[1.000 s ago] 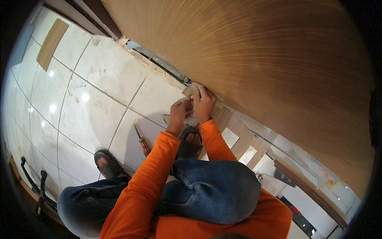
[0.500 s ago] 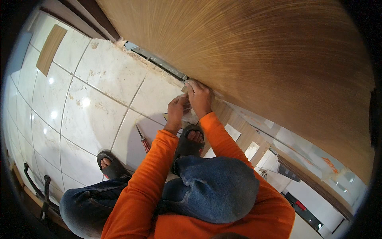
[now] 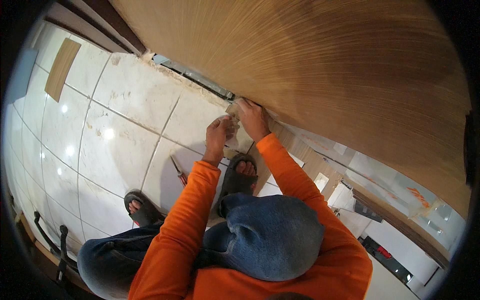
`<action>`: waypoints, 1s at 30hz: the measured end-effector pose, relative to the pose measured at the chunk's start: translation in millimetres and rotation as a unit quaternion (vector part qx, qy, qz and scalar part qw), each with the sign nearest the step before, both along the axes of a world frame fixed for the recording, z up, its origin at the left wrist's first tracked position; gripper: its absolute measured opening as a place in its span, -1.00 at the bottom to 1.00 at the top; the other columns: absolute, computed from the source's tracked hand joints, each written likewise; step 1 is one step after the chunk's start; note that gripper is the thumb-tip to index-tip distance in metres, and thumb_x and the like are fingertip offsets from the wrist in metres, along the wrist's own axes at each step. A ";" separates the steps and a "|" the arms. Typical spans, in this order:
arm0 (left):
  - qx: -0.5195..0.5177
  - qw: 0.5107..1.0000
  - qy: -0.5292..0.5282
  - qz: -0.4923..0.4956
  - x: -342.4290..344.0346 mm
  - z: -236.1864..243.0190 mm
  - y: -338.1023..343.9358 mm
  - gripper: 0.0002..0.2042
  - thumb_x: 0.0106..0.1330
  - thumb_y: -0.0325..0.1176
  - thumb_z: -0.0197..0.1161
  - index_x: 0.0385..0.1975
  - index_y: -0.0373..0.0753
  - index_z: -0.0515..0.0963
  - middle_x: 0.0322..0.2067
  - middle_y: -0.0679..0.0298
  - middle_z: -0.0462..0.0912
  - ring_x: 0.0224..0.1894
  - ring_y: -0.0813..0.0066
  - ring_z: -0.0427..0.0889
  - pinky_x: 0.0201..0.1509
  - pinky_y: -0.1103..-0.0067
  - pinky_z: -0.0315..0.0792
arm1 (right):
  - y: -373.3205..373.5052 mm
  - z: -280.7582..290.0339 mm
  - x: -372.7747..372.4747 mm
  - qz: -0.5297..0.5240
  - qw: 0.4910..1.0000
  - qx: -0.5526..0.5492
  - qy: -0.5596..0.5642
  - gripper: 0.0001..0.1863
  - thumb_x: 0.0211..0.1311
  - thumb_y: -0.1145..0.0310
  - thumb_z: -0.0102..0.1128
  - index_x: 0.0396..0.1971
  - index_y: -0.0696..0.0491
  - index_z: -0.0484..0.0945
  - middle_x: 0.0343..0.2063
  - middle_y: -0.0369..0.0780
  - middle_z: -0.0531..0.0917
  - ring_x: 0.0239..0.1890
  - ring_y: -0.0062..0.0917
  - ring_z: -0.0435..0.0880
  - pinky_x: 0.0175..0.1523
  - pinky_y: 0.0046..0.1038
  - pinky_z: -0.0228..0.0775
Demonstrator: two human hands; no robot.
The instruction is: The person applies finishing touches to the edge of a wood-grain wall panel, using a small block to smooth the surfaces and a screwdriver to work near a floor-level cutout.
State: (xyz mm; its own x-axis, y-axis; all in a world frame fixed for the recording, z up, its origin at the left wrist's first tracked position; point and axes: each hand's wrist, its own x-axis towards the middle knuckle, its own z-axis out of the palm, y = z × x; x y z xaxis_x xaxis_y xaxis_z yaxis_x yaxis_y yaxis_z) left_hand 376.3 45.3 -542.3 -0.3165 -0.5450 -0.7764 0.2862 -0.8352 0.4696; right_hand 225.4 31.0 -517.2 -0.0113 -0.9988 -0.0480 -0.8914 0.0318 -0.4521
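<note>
My right hand point(image 3: 254, 120) is at the lower edge of a large wood-grain door panel point(image 3: 300, 60), its fingers bent and pressed together against the corner. What they pinch there is hidden. Just left of it, my left hand point(image 3: 216, 136) has its fingers curled together over the floor. Beside those fingertips shows something pale and see-through point(image 3: 232, 136), perhaps thin plastic; I cannot tell its kind. A screwdriver point(image 3: 178, 170) with a red handle lies on the tiles, left of my left forearm.
A dark gap with a metal strip point(image 3: 200, 79) runs along the panel's foot. A wood-grain offcut point(image 3: 62, 70) lies on the white tiles point(image 3: 125, 95) at far left. Dark tubular legs point(image 3: 62, 245) stand at lower left. A dark case with a red item point(image 3: 382, 252) lies at lower right.
My hands have drawn apart slightly, the left one shifting a little left and the right one a little right. The right hand stays at the panel's edge.
</note>
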 end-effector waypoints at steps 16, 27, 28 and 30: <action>-0.020 0.998 0.005 -0.059 -18.2 -7.0 -1.9 -0.59 0.53 -0.06 -0.02 0.13 -0.22 0.54 -0.07 0.27 0.69 -0.02 0.43 0.64 0.02 0.46 0.47 | 13.9 -5.8 -6.0 -0.004 0.998 -0.020 -0.065 -0.81 0.33 0.41 0.11 -0.13 0.13 0.57 -0.15 0.03 0.67 -0.09 -0.02 0.65 -0.05 -0.15 0.51; 0.121 0.965 0.203 0.112 -43.7 20.4 -26.0 -0.53 0.59 -0.04 -0.26 0.18 -0.24 0.43 0.13 0.20 0.54 0.16 0.29 0.48 0.30 0.35 0.29 | -8.7 12.7 4.0 0.050 0.992 0.008 0.116 -0.82 0.39 0.30 0.07 -0.24 0.10 0.54 -0.30 -0.06 0.71 -0.24 -0.07 0.70 -0.18 -0.14 0.55; 0.114 0.954 0.236 0.142 -43.7 15.5 -25.4 -0.54 0.59 -0.05 -0.26 0.17 -0.24 0.43 0.13 0.19 0.54 0.17 0.27 0.47 0.31 0.34 0.28 | -10.0 13.6 8.3 0.051 0.990 0.026 0.130 -0.83 0.40 0.30 0.07 -0.25 0.10 0.53 -0.31 -0.06 0.71 -0.24 -0.07 0.70 -0.18 -0.14 0.55; 0.100 0.925 0.305 0.201 -47.2 11.5 -29.2 -0.55 0.59 -0.08 -0.26 0.17 -0.25 0.42 0.13 0.17 0.53 0.19 0.22 0.45 0.32 0.32 0.27 | -11.8 13.1 9.6 0.052 0.983 0.063 0.165 -0.83 0.41 0.30 0.05 -0.27 0.10 0.50 -0.32 -0.06 0.71 -0.25 -0.08 0.70 -0.20 -0.14 0.55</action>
